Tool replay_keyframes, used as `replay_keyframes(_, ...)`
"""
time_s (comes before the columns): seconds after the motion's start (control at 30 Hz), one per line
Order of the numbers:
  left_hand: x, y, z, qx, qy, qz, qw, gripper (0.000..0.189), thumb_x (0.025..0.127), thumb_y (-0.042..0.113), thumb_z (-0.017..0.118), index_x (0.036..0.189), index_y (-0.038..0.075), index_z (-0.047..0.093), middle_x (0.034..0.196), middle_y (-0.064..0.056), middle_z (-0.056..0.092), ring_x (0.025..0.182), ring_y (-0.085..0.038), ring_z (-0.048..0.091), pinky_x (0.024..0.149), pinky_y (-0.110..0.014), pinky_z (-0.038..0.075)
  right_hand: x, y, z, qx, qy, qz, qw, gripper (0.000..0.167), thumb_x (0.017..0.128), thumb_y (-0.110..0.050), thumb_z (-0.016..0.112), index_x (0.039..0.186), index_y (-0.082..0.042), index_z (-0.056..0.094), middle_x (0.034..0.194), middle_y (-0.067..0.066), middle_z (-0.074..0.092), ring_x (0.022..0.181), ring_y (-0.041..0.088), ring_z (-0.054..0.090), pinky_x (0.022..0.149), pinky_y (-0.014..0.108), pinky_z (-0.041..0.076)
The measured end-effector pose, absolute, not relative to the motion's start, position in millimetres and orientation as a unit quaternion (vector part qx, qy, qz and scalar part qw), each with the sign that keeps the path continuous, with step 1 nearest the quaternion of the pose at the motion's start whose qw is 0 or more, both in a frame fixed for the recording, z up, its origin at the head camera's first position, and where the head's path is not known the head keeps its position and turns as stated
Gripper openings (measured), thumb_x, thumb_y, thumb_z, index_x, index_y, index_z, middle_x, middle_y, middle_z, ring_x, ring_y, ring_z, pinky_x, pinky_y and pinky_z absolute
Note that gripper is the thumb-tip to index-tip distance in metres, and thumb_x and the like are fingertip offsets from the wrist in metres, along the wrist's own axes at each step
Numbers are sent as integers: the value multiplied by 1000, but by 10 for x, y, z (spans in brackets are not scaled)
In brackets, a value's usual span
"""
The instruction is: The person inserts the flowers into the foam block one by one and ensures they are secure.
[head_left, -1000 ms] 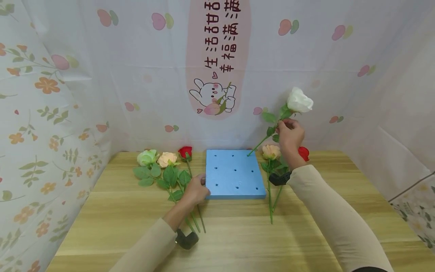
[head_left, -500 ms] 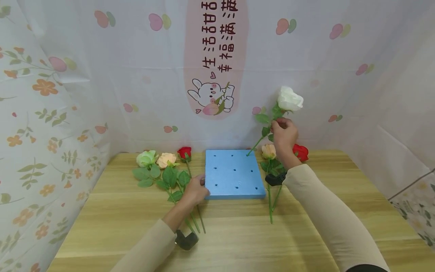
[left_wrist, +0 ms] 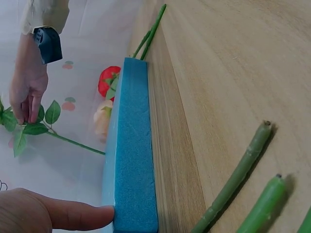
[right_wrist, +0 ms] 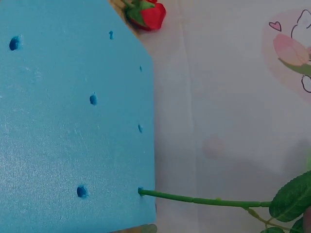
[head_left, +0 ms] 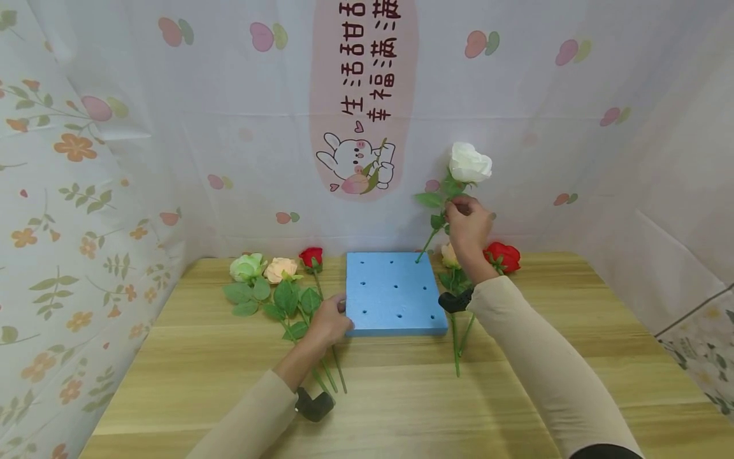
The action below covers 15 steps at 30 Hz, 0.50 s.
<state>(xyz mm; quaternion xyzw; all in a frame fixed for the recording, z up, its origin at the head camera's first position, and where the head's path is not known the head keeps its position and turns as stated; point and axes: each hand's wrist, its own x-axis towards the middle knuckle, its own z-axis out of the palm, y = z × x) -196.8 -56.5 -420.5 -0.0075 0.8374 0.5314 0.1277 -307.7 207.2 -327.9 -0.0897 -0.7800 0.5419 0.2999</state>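
Note:
My right hand (head_left: 469, 224) pinches the stem of a white rose (head_left: 470, 163) just under its upper leaves. The lower end of the green stem (right_wrist: 209, 200) sits in a corner hole of the blue foam board (head_left: 395, 299), at the back right. Toward the top the stem leans right. Several other holes dot the board's upper face. My left hand (head_left: 329, 322) holds the board at its front left corner; in the left wrist view the thumb (left_wrist: 82, 216) presses against the edge, and the other fingers are hidden there.
Left of the board lie a green rose (head_left: 248, 268), a peach rose (head_left: 281, 270) and a red rose (head_left: 311, 257), stems toward the front. On the right, another peach rose (head_left: 450, 256) and red rose (head_left: 502, 256) lie partly behind my right arm. A printed curtain (head_left: 258, 159) hangs behind the table.
My right hand has moved left with the white rose, so the stem stands more upright, its lower end staying at the same corner hole. The left hand and board stay put.

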Motion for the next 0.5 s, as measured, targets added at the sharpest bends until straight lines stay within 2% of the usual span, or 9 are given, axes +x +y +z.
replay_keyframes(0.23,-1977,-568,-4196,-4,839,530,123,71,79,-8,59,146,-2,39,134,-24,53,126,-40,49,94,-47,47,-3067,2036,-3249,-80,-798,516,299,23,94,-20,62,105,-2,69,99,14,70,69,5,61,66,18,50)
replay_keyframes(0.5,-1962,-573,-4202,-2,840,528,123,72,77,-9,59,146,-3,38,134,-26,53,126,-42,48,95,-48,47,-3060,2082,-3301,-115,-784,539,284,23,94,-21,62,108,-4,68,101,11,68,72,8,64,69,20,52)
